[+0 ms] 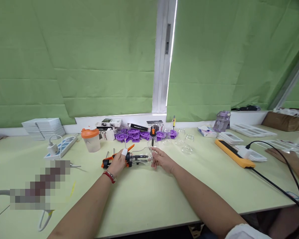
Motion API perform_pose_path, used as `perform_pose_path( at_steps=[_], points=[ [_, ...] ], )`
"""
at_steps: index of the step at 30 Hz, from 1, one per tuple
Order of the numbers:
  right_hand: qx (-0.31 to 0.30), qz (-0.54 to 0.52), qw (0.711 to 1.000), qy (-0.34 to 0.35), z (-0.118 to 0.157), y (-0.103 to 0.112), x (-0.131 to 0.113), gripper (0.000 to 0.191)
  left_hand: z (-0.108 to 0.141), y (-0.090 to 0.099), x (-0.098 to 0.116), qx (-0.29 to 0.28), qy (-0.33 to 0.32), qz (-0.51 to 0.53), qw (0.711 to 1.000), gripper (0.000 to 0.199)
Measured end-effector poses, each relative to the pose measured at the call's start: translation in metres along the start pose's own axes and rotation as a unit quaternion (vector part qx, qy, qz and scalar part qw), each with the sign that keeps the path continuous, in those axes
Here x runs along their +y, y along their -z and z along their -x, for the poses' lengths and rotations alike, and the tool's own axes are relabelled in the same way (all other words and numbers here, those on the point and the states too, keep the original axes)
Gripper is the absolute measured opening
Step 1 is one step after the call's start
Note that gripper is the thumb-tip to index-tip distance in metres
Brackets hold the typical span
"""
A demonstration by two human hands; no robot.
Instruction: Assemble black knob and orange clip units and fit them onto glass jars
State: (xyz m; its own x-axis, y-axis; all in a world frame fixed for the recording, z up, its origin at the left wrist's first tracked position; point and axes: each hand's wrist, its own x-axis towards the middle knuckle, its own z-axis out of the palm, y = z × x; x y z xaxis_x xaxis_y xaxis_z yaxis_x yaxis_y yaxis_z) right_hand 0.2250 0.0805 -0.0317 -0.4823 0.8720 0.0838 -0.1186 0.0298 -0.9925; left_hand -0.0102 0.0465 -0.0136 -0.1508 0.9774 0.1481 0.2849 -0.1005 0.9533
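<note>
My left hand [117, 163] is closed around an orange-and-black tool [106, 162] with an orange lever and metal pins. A clear, waisted glass vessel [145, 152] lies sideways against the tool's right end, and a dark rod shows inside it. At the vessel's right end, the curled fingers of my right hand [161, 160] grip the glass. Just behind stands another orange-and-black piece [153, 132], pointing down by a clear glass. Several purple wheel-like parts [133, 134] lie beyond my hands. More clear glasses [187, 144] stand to the right of them.
An orange-lidded cup [91, 139] and a white-and-blue power strip [62, 147] stand left. Small boxes [107, 132] line the back. At right are a yellow power strip [232, 153] with a black cable, a purple bottle [222, 121] and another person's hand [280, 154].
</note>
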Motion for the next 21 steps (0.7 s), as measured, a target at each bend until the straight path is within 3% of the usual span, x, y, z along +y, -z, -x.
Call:
perform_pose_path(
  at_steps=[8,14,21],
  points=[
    [-0.031,-0.021,0.999,0.025,0.0059,0.0006,-0.0025,0.076,-0.0013,-0.0009,-0.002,-0.008,0.021,0.031,0.999,0.046],
    [-0.002,-0.004,1.0,-0.01,0.0021,-0.0044,-0.0019,0.062,-0.0033,-0.0013,-0.0047,-0.006,0.007,0.009,1.0,0.047],
    [-0.03,-0.03,0.999,0.028,0.0052,-0.0007,-0.0019,0.073,-0.0036,-0.0008,-0.0045,-0.005,0.034,0.04,0.999,0.048]
  ],
)
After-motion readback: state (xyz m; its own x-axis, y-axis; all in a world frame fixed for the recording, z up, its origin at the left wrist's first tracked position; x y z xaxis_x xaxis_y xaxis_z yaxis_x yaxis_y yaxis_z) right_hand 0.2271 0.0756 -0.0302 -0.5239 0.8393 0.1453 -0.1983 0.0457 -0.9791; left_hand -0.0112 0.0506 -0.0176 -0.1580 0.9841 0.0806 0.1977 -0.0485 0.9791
